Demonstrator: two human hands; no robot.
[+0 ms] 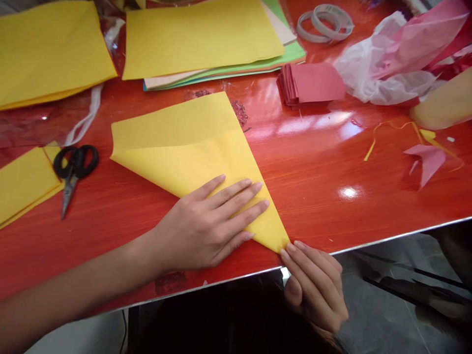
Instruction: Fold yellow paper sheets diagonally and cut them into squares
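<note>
A yellow sheet of paper (191,132) lies on the red table with its lower left side folded over toward the right, making a pointed corner near the front edge. My left hand (214,221) rests flat on the folded part, fingers spread. At the pointed tip, the fingertips of my right hand (317,282) touch the corner. Its fingers are stretched out side by side, and the thumb sits apart below them by the table edge.
Black-handled scissors (73,167) lie left beside yellow paper pieces (25,182). Behind are a yellow stack (51,49), coloured sheets (202,37), tape rolls (326,22), red cut papers (313,83) and crumpled plastic (379,64). Pink scrap (427,160) lies right. The table's front edge (398,238) runs close by.
</note>
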